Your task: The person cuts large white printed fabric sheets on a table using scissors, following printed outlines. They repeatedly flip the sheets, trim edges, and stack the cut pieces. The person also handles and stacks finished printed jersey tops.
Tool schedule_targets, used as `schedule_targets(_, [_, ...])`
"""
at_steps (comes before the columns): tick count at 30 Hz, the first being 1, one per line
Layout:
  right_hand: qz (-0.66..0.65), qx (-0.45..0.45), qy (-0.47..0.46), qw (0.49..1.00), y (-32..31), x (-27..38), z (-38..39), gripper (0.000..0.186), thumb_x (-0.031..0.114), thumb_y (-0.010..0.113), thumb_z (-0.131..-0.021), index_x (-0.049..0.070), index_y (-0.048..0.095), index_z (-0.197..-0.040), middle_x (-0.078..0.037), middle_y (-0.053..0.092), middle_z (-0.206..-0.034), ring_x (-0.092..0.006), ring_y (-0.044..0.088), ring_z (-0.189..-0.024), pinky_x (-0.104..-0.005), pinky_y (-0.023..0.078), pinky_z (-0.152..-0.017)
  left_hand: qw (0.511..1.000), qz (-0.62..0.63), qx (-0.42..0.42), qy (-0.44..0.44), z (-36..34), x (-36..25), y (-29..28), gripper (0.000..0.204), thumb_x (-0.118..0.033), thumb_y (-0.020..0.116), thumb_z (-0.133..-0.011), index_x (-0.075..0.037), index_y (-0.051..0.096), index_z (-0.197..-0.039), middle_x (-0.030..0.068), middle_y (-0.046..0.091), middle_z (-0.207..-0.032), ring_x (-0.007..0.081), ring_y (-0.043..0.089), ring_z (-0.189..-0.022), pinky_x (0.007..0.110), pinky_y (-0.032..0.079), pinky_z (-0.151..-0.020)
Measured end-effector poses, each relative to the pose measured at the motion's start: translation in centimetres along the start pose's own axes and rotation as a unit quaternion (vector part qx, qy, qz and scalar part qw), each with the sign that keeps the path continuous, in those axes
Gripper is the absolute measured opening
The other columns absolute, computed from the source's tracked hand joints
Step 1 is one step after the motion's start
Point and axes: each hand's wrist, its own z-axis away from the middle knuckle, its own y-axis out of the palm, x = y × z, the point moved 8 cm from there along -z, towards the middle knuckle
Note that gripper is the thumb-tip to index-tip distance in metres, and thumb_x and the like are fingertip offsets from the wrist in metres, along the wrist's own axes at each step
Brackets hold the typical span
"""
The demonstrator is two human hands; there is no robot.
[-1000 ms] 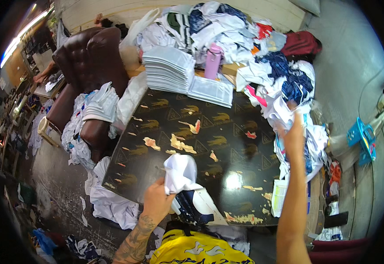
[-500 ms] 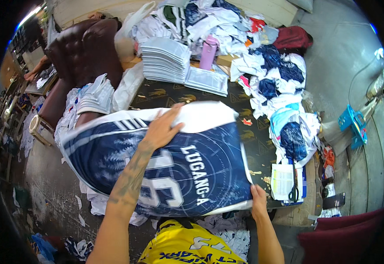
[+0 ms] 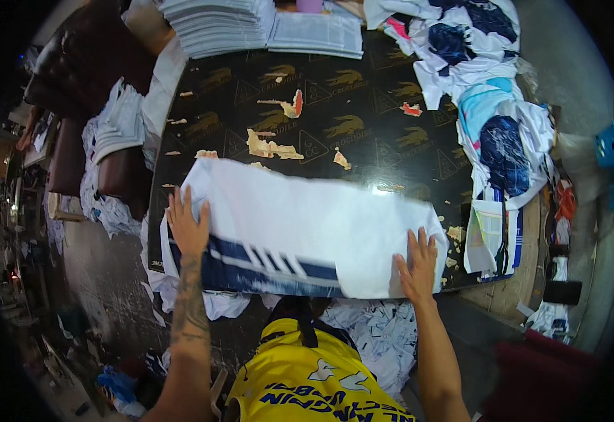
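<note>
A navy and white jersey panel with diagonal white stripes lies along the near edge of the black table. Mostly its white side shows; a navy strip runs along the near edge. My left hand rests on the panel's left end, fingers spread. On the right end lies my right hand, open too, its fingers stretched out and apart. Neither hand grips the cloth. Whatever lies under the white layer is hidden.
The black table board has peeled, torn patches. A stack of flat pale packages stands at the far left. Jersey pieces heap along the right edge, beyond papers. A dark red chair stands left.
The panel's navy printed face was mostly up; now its white side covers most of it, nearer me. My left hand moved to the left end. My right hand let go of the corner and flattened.
</note>
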Motion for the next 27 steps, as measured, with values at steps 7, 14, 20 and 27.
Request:
schedule_targets(7, [0.168,0.076,-0.007,0.983,0.1,-2.3,-18.4,0.081,0.051,0.067,-0.100,0.025,0.036,-0.170,-0.013,0.021,-0.180,-0.0488,0.014,-0.164,-0.0721,0.017,-0.126,0.991,-0.107,-0.001,-0.075,-15.1,6.4,3.8,0.073,-0.059,0.046,-0.111,-0.019,0.034,-0.170,0.0200,0.030,-0.175,0.0453,0.029,-0.160,0.069,0.020,-0.127])
schedule_targets(14, [0.165,0.091,0.013,0.982,2.5,0.9,-23.9,0.082,0.064,0.059,-0.101,0.028,0.035,-0.171,-0.012,0.021,-0.181,-0.0506,0.014,-0.164,-0.0750,0.013,-0.126,0.995,0.013,0.091,-0.032,-16.5,3.3,3.7,0.071,-0.055,0.046,-0.111,-0.017,0.035,-0.170,0.0189,0.033,-0.174,0.0432,0.029,-0.161,0.064,0.021,-0.129])
schedule_targets(20, [0.163,-0.025,-0.030,0.986,3.9,-0.1,-30.0,0.082,0.066,0.058,-0.101,0.033,0.032,-0.172,-0.012,0.020,-0.181,-0.0506,0.014,-0.164,-0.0770,0.011,-0.125,0.990,-0.094,0.017,0.106,-21.4,0.3,10.0,0.070,-0.052,0.054,-0.109,-0.021,0.037,-0.170,0.0179,0.032,-0.175,0.0445,0.028,-0.161,0.063,0.023,-0.129])
schedule_targets(27, [0.120,-0.110,-0.150,0.975,-6.1,8.0,-44.3,0.074,0.060,0.061,-0.103,0.024,0.044,-0.166,-0.018,0.041,-0.171,-0.0519,0.037,-0.154,-0.0600,0.034,-0.124,0.990,-0.056,0.069,0.107,-37.6,-3.2,10.8,0.065,-0.051,0.054,-0.110,-0.014,0.045,-0.163,0.0206,0.043,-0.167,0.0419,0.037,-0.155,0.059,0.028,-0.126])
